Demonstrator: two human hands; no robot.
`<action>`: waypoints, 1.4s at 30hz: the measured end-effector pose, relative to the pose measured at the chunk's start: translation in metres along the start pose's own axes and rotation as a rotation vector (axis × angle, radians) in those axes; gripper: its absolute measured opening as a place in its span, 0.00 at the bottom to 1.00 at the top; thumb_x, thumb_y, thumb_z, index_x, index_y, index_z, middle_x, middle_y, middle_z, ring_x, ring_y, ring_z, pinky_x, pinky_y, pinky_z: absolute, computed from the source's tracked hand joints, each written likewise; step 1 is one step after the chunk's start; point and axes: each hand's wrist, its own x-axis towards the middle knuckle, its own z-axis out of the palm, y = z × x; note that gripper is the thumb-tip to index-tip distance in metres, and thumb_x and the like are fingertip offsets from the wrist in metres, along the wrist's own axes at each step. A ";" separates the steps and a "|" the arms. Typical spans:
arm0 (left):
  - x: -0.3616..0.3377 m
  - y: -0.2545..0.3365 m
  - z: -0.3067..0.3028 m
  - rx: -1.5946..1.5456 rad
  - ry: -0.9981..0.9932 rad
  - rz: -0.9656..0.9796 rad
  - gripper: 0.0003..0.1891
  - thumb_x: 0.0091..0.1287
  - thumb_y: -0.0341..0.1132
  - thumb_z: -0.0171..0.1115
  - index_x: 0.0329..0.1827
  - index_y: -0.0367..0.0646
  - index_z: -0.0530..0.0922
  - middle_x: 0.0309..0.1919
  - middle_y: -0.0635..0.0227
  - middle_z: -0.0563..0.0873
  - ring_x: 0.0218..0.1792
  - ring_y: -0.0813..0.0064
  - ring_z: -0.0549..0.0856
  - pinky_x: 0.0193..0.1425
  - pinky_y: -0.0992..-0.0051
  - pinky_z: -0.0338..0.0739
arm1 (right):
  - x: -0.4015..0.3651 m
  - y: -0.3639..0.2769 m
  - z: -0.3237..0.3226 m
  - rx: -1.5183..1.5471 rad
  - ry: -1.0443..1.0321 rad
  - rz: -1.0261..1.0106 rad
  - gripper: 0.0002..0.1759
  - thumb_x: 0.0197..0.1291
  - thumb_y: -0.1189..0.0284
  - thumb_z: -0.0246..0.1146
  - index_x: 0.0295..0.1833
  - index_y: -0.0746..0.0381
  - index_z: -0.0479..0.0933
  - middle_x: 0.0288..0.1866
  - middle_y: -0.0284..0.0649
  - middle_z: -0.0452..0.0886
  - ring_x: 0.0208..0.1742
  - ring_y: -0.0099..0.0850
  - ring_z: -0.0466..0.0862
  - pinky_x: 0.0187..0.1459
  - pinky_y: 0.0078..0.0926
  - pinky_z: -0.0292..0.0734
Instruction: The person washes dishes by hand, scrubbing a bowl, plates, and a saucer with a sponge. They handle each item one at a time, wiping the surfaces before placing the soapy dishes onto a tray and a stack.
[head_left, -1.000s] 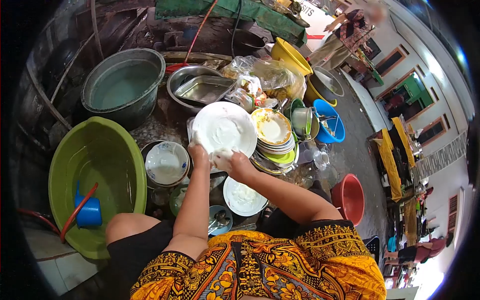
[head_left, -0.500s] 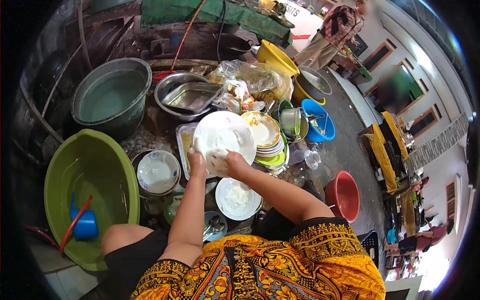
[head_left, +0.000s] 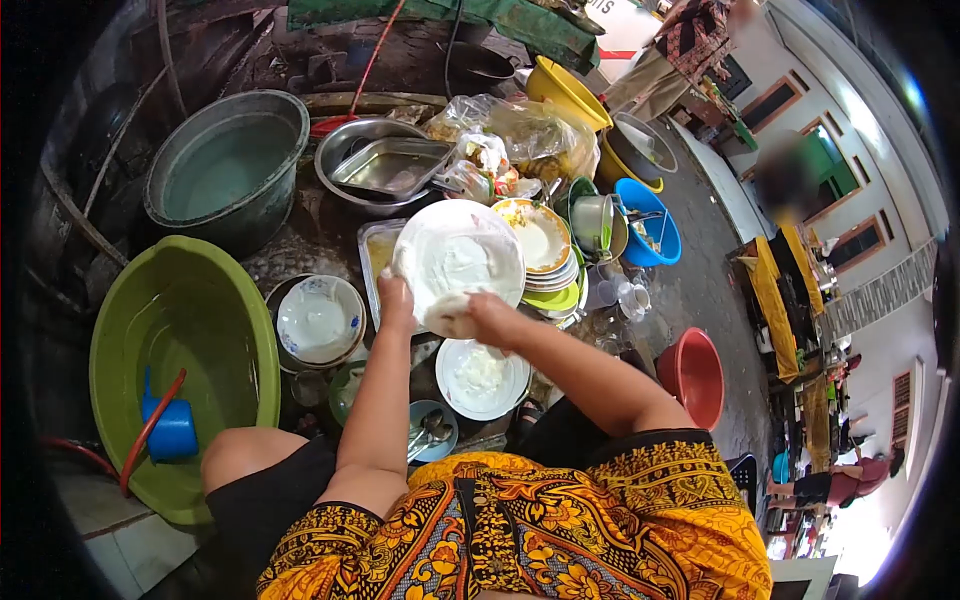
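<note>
A white plate [head_left: 458, 235], smeared with suds, is tilted up in front of me. My left hand [head_left: 396, 298] grips its left edge, fingers closed around the rim. In my right hand [head_left: 488, 318] is a whitish, foam-covered sponge [head_left: 448, 316], pressed at the plate's lower edge. Just below sits a white bowl [head_left: 480, 378] of foam. Right behind the plate rises a stack of used plates [head_left: 535, 235], the top one with an orange rim and food scraps. A small blue bowl [head_left: 432, 425] with spoons lies near my lap.
On the left are a green tub [head_left: 180, 330] with a blue dipper [head_left: 172, 430] and a dark tub [head_left: 228, 170] of water. Flowered bowls [head_left: 320, 318], metal trays [head_left: 390, 165], a blue basin [head_left: 650, 225] and a red basin [head_left: 692, 375] surround me. A person [head_left: 680, 50] stands at the back.
My right hand has moved slightly right and up with the sponge along the plate's lower edge. The view has shifted a little; my left hand still holds the plate.
</note>
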 end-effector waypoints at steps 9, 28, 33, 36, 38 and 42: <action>0.014 -0.024 0.000 -0.007 0.029 0.068 0.17 0.65 0.41 0.48 0.46 0.37 0.73 0.36 0.65 0.80 0.33 0.74 0.81 0.33 0.75 0.77 | 0.008 -0.017 0.015 -0.041 0.117 -0.161 0.27 0.48 0.75 0.57 0.58 0.53 0.67 0.49 0.51 0.73 0.49 0.46 0.74 0.51 0.37 0.68; 0.036 -0.044 -0.039 -0.104 -0.015 -0.072 0.21 0.65 0.46 0.48 0.50 0.37 0.70 0.42 0.62 0.79 0.37 0.66 0.80 0.38 0.68 0.78 | 0.002 0.010 0.012 -0.370 -0.009 -0.207 0.22 0.51 0.62 0.56 0.52 0.58 0.70 0.31 0.53 0.77 0.36 0.48 0.77 0.41 0.43 0.72; 0.011 -0.019 -0.015 -0.113 -0.150 -0.093 0.22 0.66 0.44 0.47 0.53 0.35 0.69 0.48 0.60 0.77 0.45 0.65 0.79 0.47 0.67 0.76 | 0.018 0.052 -0.025 -0.545 0.259 0.200 0.08 0.47 0.72 0.54 0.30 0.60 0.78 0.25 0.46 0.79 0.29 0.43 0.80 0.30 0.39 0.75; -0.003 -0.036 -0.001 -0.107 -0.354 -0.096 0.22 0.67 0.45 0.44 0.55 0.37 0.68 0.49 0.61 0.76 0.47 0.67 0.78 0.51 0.67 0.74 | 0.027 0.051 -0.019 -0.607 0.307 0.183 0.10 0.44 0.70 0.55 0.29 0.64 0.78 0.29 0.48 0.78 0.32 0.41 0.79 0.36 0.37 0.73; -0.012 -0.039 0.016 -0.293 -0.391 -0.202 0.24 0.67 0.49 0.43 0.55 0.40 0.68 0.49 0.64 0.77 0.48 0.68 0.77 0.51 0.66 0.73 | 0.032 0.032 0.001 -0.432 0.257 0.133 0.10 0.41 0.71 0.55 0.28 0.66 0.77 0.28 0.50 0.77 0.33 0.43 0.78 0.37 0.37 0.73; -0.010 -0.023 0.012 -0.389 -0.397 -0.334 0.23 0.65 0.49 0.45 0.54 0.42 0.69 0.45 0.63 0.78 0.46 0.66 0.78 0.49 0.66 0.74 | 0.011 -0.015 0.018 -0.420 0.175 -0.222 0.11 0.42 0.70 0.56 0.27 0.68 0.76 0.27 0.53 0.76 0.36 0.47 0.78 0.41 0.39 0.72</action>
